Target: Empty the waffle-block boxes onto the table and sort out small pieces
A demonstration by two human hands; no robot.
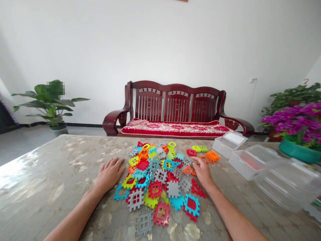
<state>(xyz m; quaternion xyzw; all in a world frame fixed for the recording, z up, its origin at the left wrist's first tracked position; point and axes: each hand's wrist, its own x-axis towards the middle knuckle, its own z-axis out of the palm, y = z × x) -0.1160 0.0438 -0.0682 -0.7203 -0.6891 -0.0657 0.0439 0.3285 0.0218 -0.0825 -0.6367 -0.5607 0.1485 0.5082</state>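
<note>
A loose heap of interlocking plastic building tiles in red, grey, blue, lime and orange lies on the table in front of me. Many have notched edges and window-like cut-outs, and they overlap one another. To the left of the heap my left hand rests flat on the table, fingers stretched out, holding nothing. On the other side, my right hand lies with its fingertips close to a grey tile and an orange tile. Its fingers look apart; some are partly hidden, and no held piece shows.
Beyond my right hand are small groups of orange pieces, lime pieces and red pieces. Clear plastic boxes stand open at the right, near a teal flower pot. A wooden bench stands behind the patterned table.
</note>
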